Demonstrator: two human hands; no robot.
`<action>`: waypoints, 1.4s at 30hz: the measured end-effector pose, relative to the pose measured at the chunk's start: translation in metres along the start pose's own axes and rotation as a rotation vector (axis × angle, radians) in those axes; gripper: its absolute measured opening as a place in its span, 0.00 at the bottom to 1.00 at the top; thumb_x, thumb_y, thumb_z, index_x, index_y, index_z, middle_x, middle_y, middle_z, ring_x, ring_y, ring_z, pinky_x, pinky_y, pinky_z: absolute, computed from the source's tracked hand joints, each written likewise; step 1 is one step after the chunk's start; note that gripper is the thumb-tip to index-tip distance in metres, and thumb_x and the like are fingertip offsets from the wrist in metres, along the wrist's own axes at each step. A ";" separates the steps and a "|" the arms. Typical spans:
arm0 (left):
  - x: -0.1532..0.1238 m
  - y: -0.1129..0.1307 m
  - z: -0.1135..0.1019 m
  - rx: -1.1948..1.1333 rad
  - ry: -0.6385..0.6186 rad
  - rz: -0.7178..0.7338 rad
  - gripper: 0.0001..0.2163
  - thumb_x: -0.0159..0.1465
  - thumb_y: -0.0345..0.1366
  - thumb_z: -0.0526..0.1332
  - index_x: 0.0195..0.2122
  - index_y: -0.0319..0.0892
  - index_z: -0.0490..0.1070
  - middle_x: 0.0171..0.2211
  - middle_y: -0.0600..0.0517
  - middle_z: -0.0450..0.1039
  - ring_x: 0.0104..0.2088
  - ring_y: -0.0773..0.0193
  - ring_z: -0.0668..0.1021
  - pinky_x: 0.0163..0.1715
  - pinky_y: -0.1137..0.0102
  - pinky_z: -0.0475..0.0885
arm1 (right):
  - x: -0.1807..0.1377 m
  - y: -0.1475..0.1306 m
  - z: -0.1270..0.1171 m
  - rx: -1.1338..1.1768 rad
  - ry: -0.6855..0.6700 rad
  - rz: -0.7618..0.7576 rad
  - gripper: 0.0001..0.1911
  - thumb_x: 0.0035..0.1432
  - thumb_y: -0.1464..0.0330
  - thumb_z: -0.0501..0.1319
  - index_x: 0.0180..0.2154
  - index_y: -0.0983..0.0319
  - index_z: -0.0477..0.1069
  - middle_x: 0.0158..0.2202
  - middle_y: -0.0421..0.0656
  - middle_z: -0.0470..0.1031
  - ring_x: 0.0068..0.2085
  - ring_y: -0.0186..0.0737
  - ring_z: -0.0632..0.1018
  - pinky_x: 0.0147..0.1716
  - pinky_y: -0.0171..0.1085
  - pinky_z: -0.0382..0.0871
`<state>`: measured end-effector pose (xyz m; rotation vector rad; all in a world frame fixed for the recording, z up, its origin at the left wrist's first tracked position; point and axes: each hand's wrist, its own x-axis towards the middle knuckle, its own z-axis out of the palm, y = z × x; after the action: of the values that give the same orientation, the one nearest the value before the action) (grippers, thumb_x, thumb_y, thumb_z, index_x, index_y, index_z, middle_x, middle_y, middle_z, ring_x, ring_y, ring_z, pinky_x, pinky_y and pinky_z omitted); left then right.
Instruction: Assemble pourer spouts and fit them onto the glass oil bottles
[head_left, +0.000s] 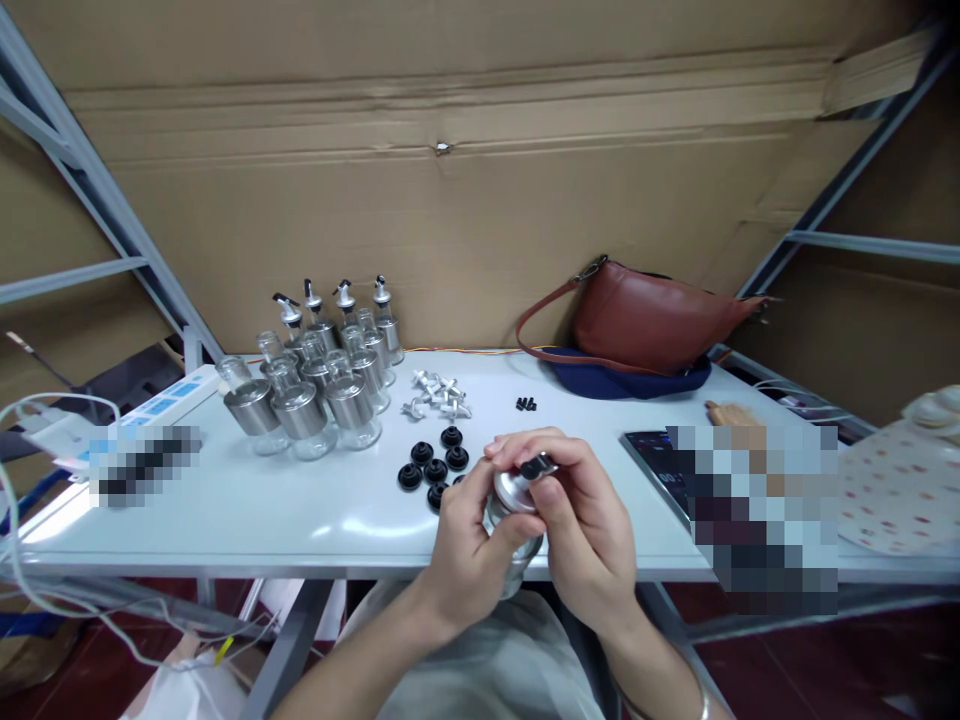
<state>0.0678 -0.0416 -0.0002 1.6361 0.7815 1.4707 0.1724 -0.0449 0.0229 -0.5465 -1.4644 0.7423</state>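
In front of my body, at the table's front edge, both hands are closed around one glass bottle [516,575] topped by a silver pour spout [516,490] with a black flip cap [538,466]. My left hand [472,540] wraps the upper bottle and the side of the spout, its thumb across the front. The thumb and fingers of my right hand [589,530] grip the spout beside the black cap. Most of the bottle is hidden by my hands. Just left of them lie several black round stoppers [435,470], some partly covered by my left hand.
Several glass bottles with steel bands [304,415] stand back left; the rear ones carry spouts. Silver spout parts [439,395] and small black pieces [526,404] lie mid-table. A brown bag [652,320] rests on a navy cap [630,378]. A phone [660,465] lies right, a power strip [165,400] left.
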 end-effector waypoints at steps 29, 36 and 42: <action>0.206 0.094 -0.166 0.429 0.252 0.607 0.27 0.57 0.55 0.55 0.45 0.36 0.56 0.31 0.59 0.64 0.28 0.79 0.72 0.39 0.72 0.69 | -0.007 0.041 -0.028 0.085 0.671 0.338 0.15 0.57 0.54 0.59 0.35 0.59 0.66 0.34 0.40 0.67 0.33 0.34 0.70 0.35 0.34 0.65; 0.256 0.043 -0.216 0.656 0.324 0.197 0.09 0.68 0.33 0.54 0.45 0.34 0.56 0.29 0.59 0.62 0.30 0.77 0.70 0.49 0.61 0.67 | -0.026 0.064 -0.030 -0.156 0.611 0.332 0.18 0.59 0.52 0.55 0.35 0.60 0.65 0.31 0.39 0.68 0.32 0.36 0.69 0.34 0.35 0.63; 0.247 0.014 -0.233 0.853 0.173 0.041 0.10 0.65 0.28 0.53 0.48 0.36 0.59 0.31 0.53 0.68 0.35 0.66 0.72 0.45 0.66 0.67 | -0.027 0.068 -0.031 -0.142 0.572 0.440 0.19 0.58 0.50 0.56 0.36 0.60 0.66 0.30 0.39 0.69 0.33 0.37 0.70 0.36 0.36 0.62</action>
<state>-0.1290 0.1963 0.1414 2.1412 1.6379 1.3984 0.1967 -0.0160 -0.0472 -1.1125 -0.8708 0.7401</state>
